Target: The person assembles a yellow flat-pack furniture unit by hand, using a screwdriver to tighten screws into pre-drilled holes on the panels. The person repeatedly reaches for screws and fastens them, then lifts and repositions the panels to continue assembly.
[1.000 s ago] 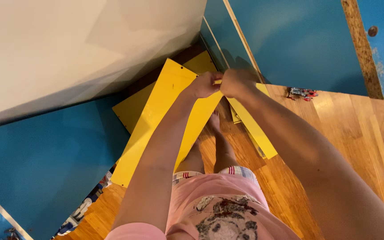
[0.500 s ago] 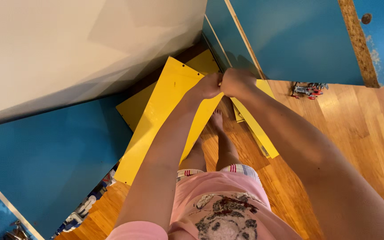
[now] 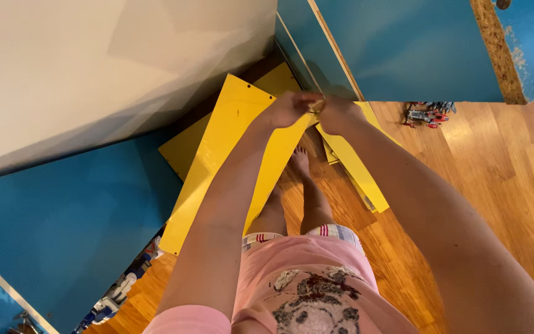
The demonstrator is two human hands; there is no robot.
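My left hand (image 3: 287, 109) and my right hand (image 3: 336, 114) are stretched out in front of me and meet above the floor. Between their fingertips they pinch a small pale object (image 3: 316, 105), too small to identify. Below the hands lies a long yellow panel (image 3: 217, 167) flat on the wooden floor, with a second yellow panel (image 3: 356, 164) to its right. My bare feet (image 3: 301, 162) stand between the two panels.
A large blue cabinet panel (image 3: 403, 43) rises ahead and a blue panel (image 3: 63, 216) lies at the left. A white wall (image 3: 94, 62) fills the upper left. A small toy vehicle (image 3: 426, 114) sits on the wooden floor (image 3: 502, 185). Small clutter (image 3: 115, 297) lies at lower left.
The view has shifted slightly and both hands have risen a little in the frame. My fingertips have drawn closer together around the small object.
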